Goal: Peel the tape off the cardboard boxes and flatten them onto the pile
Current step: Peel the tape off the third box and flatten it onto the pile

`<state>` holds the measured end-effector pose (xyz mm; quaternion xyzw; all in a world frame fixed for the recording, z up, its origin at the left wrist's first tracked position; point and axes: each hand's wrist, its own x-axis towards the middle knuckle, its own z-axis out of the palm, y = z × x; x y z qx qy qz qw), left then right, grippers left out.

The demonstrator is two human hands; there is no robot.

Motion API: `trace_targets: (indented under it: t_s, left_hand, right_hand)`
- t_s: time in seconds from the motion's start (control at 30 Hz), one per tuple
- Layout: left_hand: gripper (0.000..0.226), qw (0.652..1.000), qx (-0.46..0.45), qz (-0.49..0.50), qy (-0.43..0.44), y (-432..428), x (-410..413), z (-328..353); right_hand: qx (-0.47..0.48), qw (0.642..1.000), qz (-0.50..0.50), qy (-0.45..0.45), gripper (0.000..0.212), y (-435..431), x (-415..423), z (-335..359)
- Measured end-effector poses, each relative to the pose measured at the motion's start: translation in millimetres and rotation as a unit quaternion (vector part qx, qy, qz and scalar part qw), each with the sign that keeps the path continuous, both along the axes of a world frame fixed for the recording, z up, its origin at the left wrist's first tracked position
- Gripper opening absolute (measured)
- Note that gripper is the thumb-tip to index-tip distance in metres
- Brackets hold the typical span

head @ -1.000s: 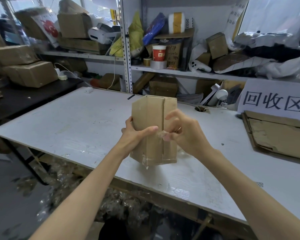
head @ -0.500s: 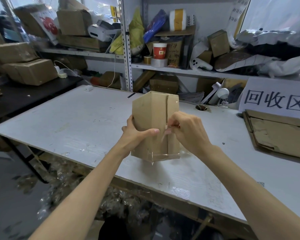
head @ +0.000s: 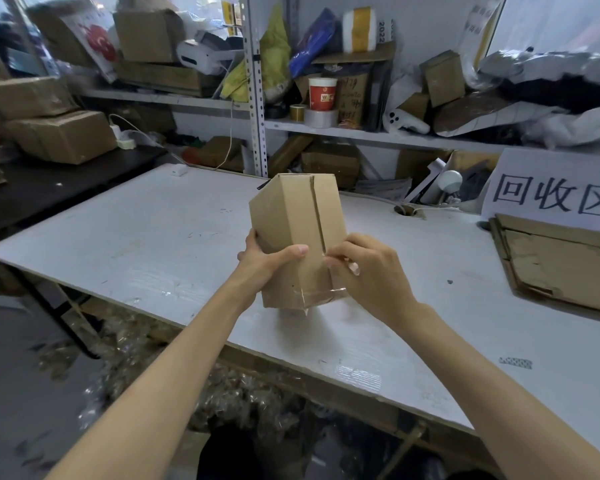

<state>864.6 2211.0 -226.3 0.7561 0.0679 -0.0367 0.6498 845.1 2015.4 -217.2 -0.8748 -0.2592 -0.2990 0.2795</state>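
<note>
Between the fingertips (head: pixel 330 261) of the right hand (head: pixel 371 271), clear tape (head: pixel 353 269) is being pinched at the seam of the cardboard box (head: pixel 291 223), which the left hand (head: pixel 264 261) is gripping above the table (head: pixel 153 237); a sharp tug is likely risking a torn strip, with the flattened pile (head: pixel 561 265) lying well beyond.

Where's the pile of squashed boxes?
In the head view, the flattened cardboard pile lies at the far right of the white table, just below the white sign and to the right of the held cardboard box.
</note>
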Motion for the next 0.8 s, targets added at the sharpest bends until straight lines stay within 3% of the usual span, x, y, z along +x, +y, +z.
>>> trace_targets:
  t_s: [0.1,0.17,0.27,0.33,0.47,0.63,0.8]
  left_hand:
    - [0.137,1.000,0.016,-0.004,-0.002,-1.0,0.0,-0.5]
    - [0.139,0.999,0.035,-0.007,-0.010,-3.5,0.5,-1.6]
    - [0.138,1.000,0.017,0.018,-0.017,-3.5,0.9,-5.0]
    - [0.138,0.999,0.005,0.032,-0.016,-4.0,2.0,-6.9]
    - [0.139,0.999,0.019,0.046,-0.020,-10.4,4.0,-6.6]
    - [0.142,0.999,0.033,0.019,-0.012,-8.4,5.2,-5.6]
    - [0.141,0.998,0.041,0.042,-0.010,-10.2,7.3,-7.6]
  right_hand:
    - [-0.025,1.000,-0.011,0.014,0.021,-4.6,-0.1,-1.5]
    - [-0.041,0.998,-0.036,0.007,0.018,-3.7,-0.2,1.9]
    - [-0.073,0.996,0.035,0.040,0.006,-5.2,-1.7,2.9]
    - [-0.089,0.991,0.068,0.077,0.013,-9.6,-3.1,0.1]
    - [-0.049,0.994,0.049,0.087,0.003,-14.0,2.3,1.4]
    - [0.009,1.000,0.008,0.016,0.014,-13.9,-3.4,-3.7]
    - [0.013,1.000,0.015,-0.012,0.005,-12.5,-2.4,-8.2]
